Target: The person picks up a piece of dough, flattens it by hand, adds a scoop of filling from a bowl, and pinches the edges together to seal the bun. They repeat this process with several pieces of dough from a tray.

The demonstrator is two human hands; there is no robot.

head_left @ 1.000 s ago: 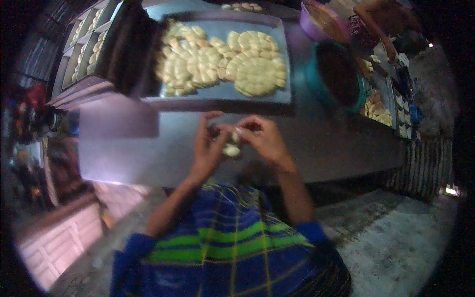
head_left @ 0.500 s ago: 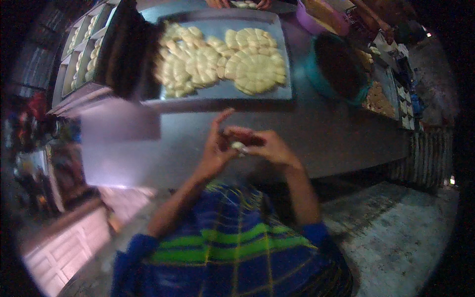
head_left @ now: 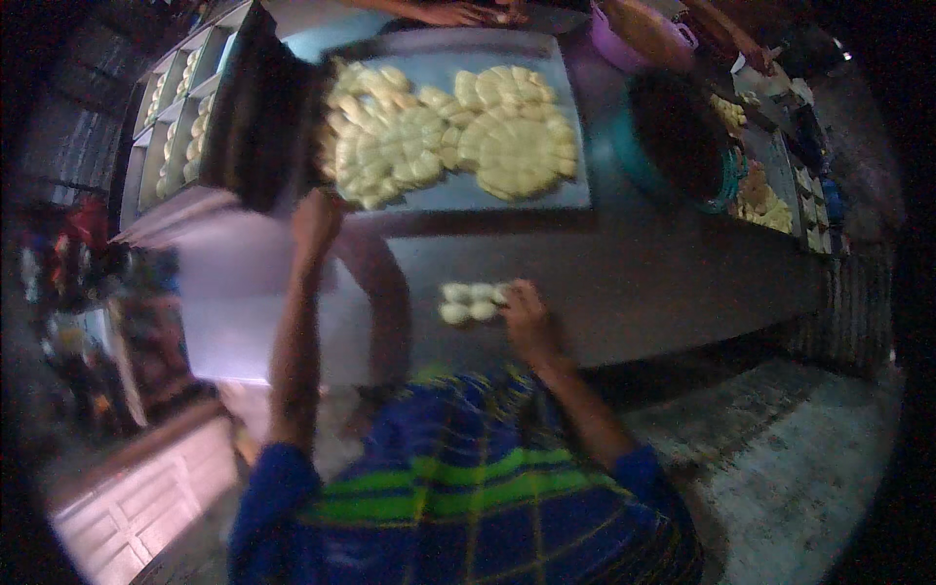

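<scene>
A small cluster of pale dough balls (head_left: 470,302) lies on the metal table in front of me, set in two short rows. My right hand (head_left: 526,310) is closed at the cluster's right end, its fingertips on the last balls there. My left hand (head_left: 319,216) has reached out to the near left corner of a large metal tray (head_left: 487,208), beside the dough. Its fingers are turned away and blurred, so what they hold is hidden. Many joined pieces of yellowish dough (head_left: 517,151) cover much of the tray.
A dark-sided rack (head_left: 255,107) with dough pieces in compartments stands left of the tray. To the right are a teal tub (head_left: 624,146) and a purple basin (head_left: 624,44). Another person's hands (head_left: 458,14) work beyond the tray; another person's arm (head_left: 726,29) shows far right.
My hands were together over the table around a small piece of dough. They have parted: the left went forward and left to the tray, the right moved to the dough balls, which now show.
</scene>
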